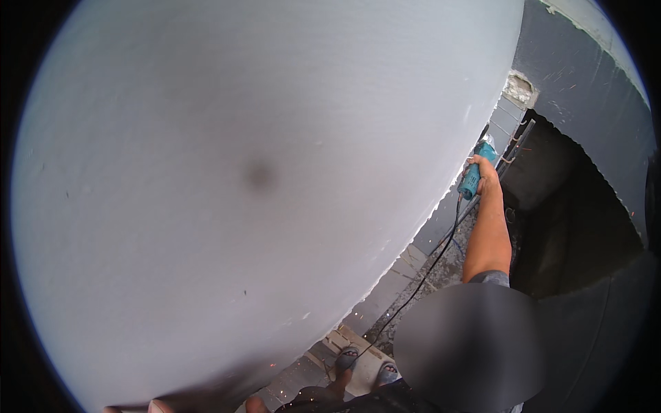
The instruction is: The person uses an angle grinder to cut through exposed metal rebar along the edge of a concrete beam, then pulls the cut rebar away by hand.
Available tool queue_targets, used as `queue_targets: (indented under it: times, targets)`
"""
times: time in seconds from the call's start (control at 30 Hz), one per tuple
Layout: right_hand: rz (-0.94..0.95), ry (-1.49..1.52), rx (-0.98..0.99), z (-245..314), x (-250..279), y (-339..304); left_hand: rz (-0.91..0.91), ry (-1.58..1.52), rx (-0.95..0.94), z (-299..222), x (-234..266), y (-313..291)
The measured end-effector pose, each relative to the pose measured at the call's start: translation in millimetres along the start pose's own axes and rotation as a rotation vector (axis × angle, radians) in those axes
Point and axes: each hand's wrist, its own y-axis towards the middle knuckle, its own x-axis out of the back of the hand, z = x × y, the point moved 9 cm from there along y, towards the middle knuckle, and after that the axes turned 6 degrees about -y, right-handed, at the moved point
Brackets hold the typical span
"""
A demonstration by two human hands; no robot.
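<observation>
My right arm reaches up and right, and my right hand (483, 172) is wrapped round the body of a teal angle grinder (470, 184). The grinder's front end lies close beside the ragged edge of a large grey-white panel (275, 261); its disc cannot be made out. A black power cord (418, 288) hangs from the grinder down toward my feet. At the lower edge, only the fingertips of my left hand (160, 406) show, spread apart against the panel above a dark shadow. Orange sparks fly near the grinder and over the panel's lower part.
My sandalled feet (348, 358) stand by a pale block (372, 358). Thin metal rods (521, 146) run beside the grinder, below a broken concrete block (521, 89). Right of my arm lies a dark opening (578, 213) with a ragged grey border. A blurred oval hides the lower right.
</observation>
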Motion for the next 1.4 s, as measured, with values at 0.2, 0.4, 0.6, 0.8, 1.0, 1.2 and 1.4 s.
queue_targets:
  times: [0.2, 0.4, 0.6, 0.8, 1.0, 1.2, 1.4]
  targets:
    - [0.007, 0.015, 0.014, -1, -1, 4, 0.006, -0.064, -0.082, -6, 3, -7]
    - [0.001, 0.013, 0.052, 4, 1, 4, -0.144, -0.183, 0.120, -13, 11, -3]
    - [-0.017, -0.023, 0.033, 1, 1, 8, -0.005, -0.012, 0.073, 2, -3, -6]
    - [-0.009, -0.032, 0.044, 2, 1, 8, -0.048, 0.030, -0.020, 1, -1, -12]
    - [0.029, 0.040, 0.048, 2, -2, 8, -0.065, 0.060, -0.014, 3, 0, -13]
    - [-0.046, -0.079, -0.014, 3, 3, 2, -0.195, -0.133, 0.133, -10, 22, -14]
    - [-0.061, -0.154, 0.014, -3, -1, -6, 0.036, -0.041, 0.367, -1, -4, 7]
